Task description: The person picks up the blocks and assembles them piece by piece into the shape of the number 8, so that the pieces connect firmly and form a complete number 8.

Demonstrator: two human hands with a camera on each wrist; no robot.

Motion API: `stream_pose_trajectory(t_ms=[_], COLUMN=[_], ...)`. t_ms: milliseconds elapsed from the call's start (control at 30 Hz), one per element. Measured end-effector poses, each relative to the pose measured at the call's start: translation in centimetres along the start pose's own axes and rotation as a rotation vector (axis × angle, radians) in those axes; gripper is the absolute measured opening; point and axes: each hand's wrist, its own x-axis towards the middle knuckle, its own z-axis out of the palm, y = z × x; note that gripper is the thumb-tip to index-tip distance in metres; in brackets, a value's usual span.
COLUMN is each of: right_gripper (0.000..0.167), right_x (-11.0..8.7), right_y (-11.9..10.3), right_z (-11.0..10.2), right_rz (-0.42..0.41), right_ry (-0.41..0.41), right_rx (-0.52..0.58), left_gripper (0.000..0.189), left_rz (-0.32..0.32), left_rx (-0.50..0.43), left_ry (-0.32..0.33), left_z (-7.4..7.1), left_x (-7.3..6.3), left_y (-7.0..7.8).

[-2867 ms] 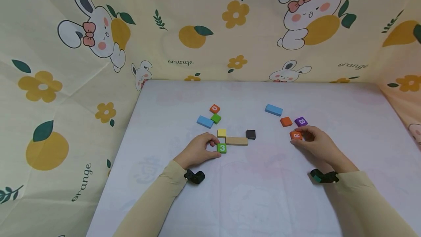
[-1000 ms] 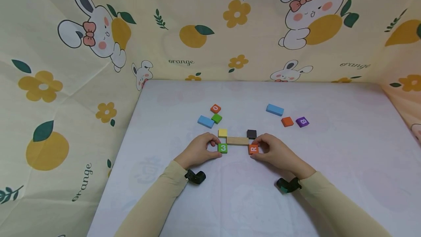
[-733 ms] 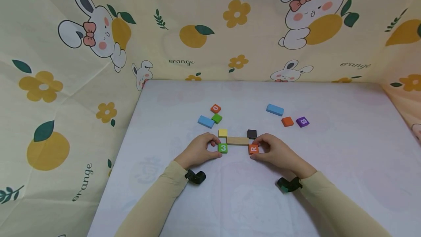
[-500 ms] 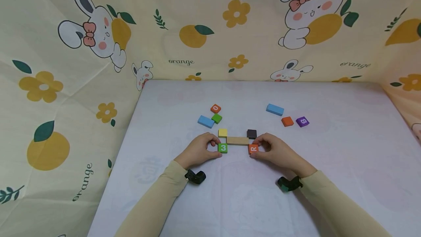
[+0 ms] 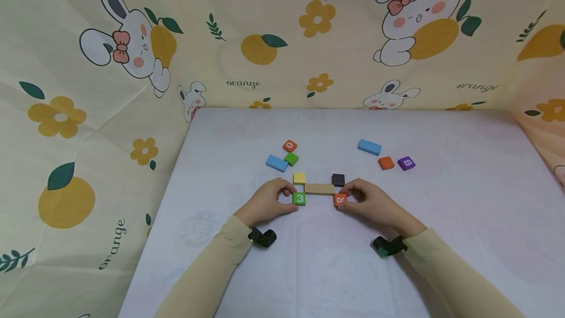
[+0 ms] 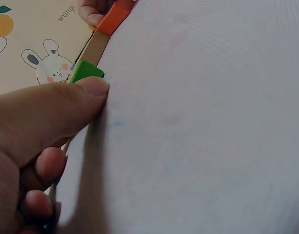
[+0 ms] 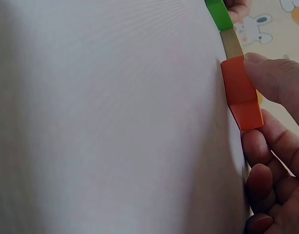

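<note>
My left hand (image 5: 267,202) pinches a green block marked 3 (image 5: 299,198) between thumb and fingers at the near left corner of a bare wooden plank (image 5: 320,189). At the near right corner, my right hand (image 5: 372,207) holds an orange block marked R (image 5: 340,199). Its thumb (image 7: 276,80) lies against that block in the right wrist view. A yellow block (image 5: 299,178) sits at the plank's far left corner, and a black block (image 5: 338,179) at its far right corner. In the left wrist view, the thumb (image 6: 52,105) covers part of the green block (image 6: 86,71).
Behind the left hand lie a blue block (image 5: 276,163), a plain green block (image 5: 291,159) and an orange block marked 0 (image 5: 289,145). Farther right are another blue block (image 5: 369,147), a plain orange block (image 5: 386,163) and a purple block (image 5: 406,163). A patterned cloth (image 5: 273,23) hangs behind the table.
My right hand has brought the orange R block left from beside the purple block to the plank's right end. Lately its thumb has shifted slightly onto the block. The left hand has stayed put.
</note>
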Motion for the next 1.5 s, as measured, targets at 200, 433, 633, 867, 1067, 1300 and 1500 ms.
stream_pose_trajectory(t_ms=[200, 433, 633, 867, 1067, 1300, 1500], right_gripper=[0.045, 0.045, 0.047, 0.045, 0.044, 0.045, 0.046], right_x=[-0.1, -0.1, -0.2, -0.2, -0.1, -0.1, -0.1], right_y=[0.1, 0.1, 0.1, 0.1, 0.1, 0.1, 0.1], right_z=[-0.1, -0.1, -0.1, -0.1, 0.0, 0.0, 0.1], right_rz=[-0.012, -0.012, 0.001, 0.004, -0.004, 0.000, 0.007], right_ry=[0.003, -0.001, -0.004, -0.005, -0.002, 0.002, 0.003], right_rx=[0.009, 0.018, 0.023, 0.024, 0.037, 0.030, 0.032], left_gripper=[0.037, 0.040, 0.038, 0.041, 0.041, 0.043, 0.044], left_rz=[-0.006, -0.007, 0.002, 0.002, -0.021, -0.077, -0.113], left_rx=[-0.014, -0.091, -0.126, -0.038, 0.053, 0.136, 0.205], left_ry=[-0.017, -0.027, 0.105, 0.308, 0.333, 0.316, 0.309], left_z=[-0.2, -1.0, -2.1, -2.9, -3.3, -3.1, -2.8], left_x=[-0.1, -0.1, 0.8, 3.2, 5.0, 6.1, 6.5], left_y=[0.0, -0.4, -0.4, -0.2, 0.2, 0.4, 0.5])
